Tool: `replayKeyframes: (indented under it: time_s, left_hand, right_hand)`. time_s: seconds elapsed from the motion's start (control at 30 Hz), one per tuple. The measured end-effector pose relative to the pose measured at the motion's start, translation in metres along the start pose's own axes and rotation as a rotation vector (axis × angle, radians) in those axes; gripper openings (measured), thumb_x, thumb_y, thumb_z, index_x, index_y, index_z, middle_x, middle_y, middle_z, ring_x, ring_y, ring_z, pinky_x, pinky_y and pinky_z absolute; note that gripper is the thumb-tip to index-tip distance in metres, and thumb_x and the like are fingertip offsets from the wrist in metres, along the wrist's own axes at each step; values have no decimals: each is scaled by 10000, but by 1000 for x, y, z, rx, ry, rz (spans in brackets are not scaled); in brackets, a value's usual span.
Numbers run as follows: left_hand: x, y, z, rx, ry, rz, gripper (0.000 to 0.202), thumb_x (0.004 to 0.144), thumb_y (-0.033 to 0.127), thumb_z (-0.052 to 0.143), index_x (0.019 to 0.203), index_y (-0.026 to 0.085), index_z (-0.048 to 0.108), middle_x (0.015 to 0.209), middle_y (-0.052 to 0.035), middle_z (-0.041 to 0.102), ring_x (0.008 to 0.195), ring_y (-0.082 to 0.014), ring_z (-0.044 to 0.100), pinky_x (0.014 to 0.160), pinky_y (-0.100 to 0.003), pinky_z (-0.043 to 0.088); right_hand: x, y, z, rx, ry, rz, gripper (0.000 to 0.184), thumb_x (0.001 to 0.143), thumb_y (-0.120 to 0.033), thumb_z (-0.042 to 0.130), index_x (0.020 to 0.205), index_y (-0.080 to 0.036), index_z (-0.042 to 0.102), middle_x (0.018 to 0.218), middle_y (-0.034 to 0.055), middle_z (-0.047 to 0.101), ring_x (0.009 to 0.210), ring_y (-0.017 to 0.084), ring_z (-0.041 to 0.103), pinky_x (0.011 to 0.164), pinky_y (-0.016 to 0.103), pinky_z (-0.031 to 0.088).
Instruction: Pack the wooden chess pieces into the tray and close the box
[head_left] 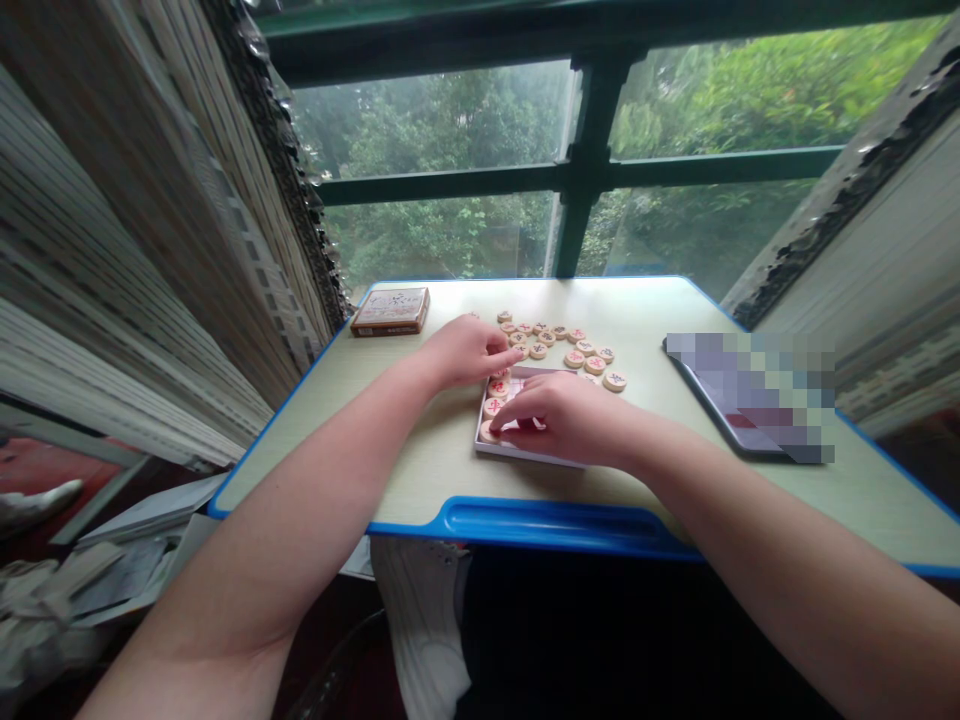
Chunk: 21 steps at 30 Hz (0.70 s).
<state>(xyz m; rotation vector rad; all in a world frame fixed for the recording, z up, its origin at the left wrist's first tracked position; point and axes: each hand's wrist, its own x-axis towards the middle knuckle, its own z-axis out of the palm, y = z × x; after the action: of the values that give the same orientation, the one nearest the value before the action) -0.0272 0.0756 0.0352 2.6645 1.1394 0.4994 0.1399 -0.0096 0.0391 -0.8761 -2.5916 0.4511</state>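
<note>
A shallow white box lies on the table in front of me, with a column of round wooden game pieces along its left side. My right hand rests over the box, fingers bent down onto the pieces inside. My left hand lies just beyond the box's left corner, its forefinger stretched toward the loose pieces scattered on the table behind the box. Whether it pinches a piece is hidden.
A brown box lid lies at the table's far left corner. A tablet or phone, blurred out, lies at the right. The table has a blue rim with a groove. Windows stand behind; papers lie on the floor at left.
</note>
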Motion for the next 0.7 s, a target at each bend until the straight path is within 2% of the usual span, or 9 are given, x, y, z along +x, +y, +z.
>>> replayKeyframes:
  time_s: [0.1,0.23,0.3,0.4,0.5,0.6,0.7]
  left_hand:
    - [0,-1,1,11,17,9,410,817,442,497,617,130,673,503,-4,567,490,-88,405,516,-245,256]
    - [3,-6,2,77,118,-11,409,844,406,467,629,130,679,542,-29,594,520,-106,439,534,-253,286]
    - [5,-12,2,106,169,-33,349,848,349,465,710,137,707,645,-53,654,599,-133,516,593,-255,352]
    - [8,-19,3,119,186,-60,243,802,215,498,875,175,727,862,-54,712,809,-179,604,772,-280,432]
    - [9,-22,6,119,176,-63,310,796,148,460,967,173,717,977,-63,707,949,-201,607,883,-303,440]
    - [9,-20,10,64,179,-86,404,853,204,407,1202,173,608,1099,-77,674,1007,-207,602,898,-314,449]
    - [9,-18,14,-14,98,-48,440,894,280,363,1279,164,542,1233,-86,611,1115,-207,565,959,-311,421]
  right_hand:
    - [0,-3,-2,3,-8,-1,159,802,-213,583,837,-197,738,685,32,659,623,119,526,625,235,368]
    - [0,-2,-6,-12,21,49,189,825,-232,546,843,-175,725,635,19,632,566,100,485,585,229,338]
    - [1,6,-8,-71,123,136,205,832,-222,522,803,-164,717,604,17,618,546,98,469,579,233,326]
    - [3,23,-8,-217,310,271,214,826,-234,513,763,-170,707,620,26,624,579,120,486,623,251,345]
    - [5,40,-8,-308,400,375,214,820,-241,514,818,-173,716,777,63,677,712,164,540,688,269,380]
    - [5,46,-8,-360,361,482,227,814,-279,513,839,-194,722,847,69,686,770,190,558,721,288,399]
    - [3,44,-8,-360,222,502,187,767,-268,552,842,-229,719,849,47,698,785,196,581,714,288,409]
